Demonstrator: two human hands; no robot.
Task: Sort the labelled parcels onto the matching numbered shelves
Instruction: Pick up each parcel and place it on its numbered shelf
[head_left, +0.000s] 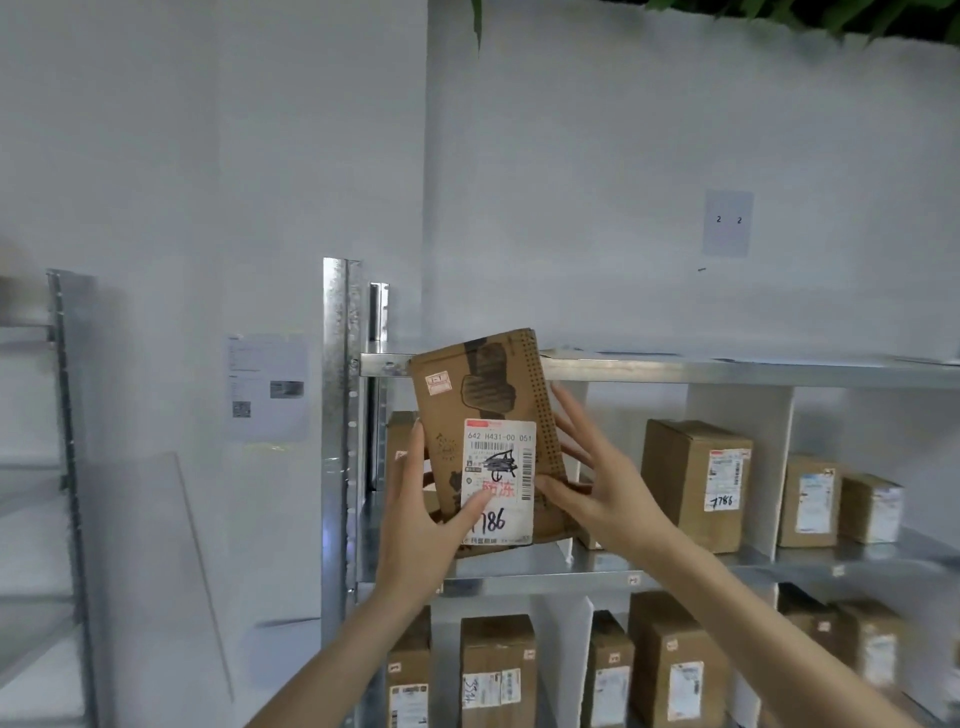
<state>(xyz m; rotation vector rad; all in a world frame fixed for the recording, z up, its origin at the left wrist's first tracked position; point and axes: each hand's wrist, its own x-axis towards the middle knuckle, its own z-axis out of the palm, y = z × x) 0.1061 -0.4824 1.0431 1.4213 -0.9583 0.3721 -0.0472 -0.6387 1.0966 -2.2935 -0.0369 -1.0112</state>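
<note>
A flat brown parcel (485, 441) is held upright, slightly tilted, in front of the upper left bay of a metal rack (340, 415); its white label (498, 480) faces the camera, with "786" handwritten at the foot and a printed line "642 H431-00 051" at the top; part of the label is scribbled over in black. The left hand (423, 525) grips the parcel's lower left edge, thumb laid across the label's lower corner, fingers curled behind and mostly hidden. The right hand (597, 488) holds the right edge; thumb pressed on the front near the label, fingers spread and extended behind the parcel's side. The parcel's lower edge is seen just above the shelf (519, 569), contact cannot be told; its top rises past the rail above. White dividers (737, 467) split the shelf into bays; in the next bay to the right a box (693, 483) stands with a label also marked "786"; smaller boxes (841, 501) stand further right. More boxes (496, 670) are ranged on the shelf below. A sheet (727, 223) marked "2 2" is fixed to the wall above; a printed notice (266, 387) is stuck to the wall left of the rack.
</note>
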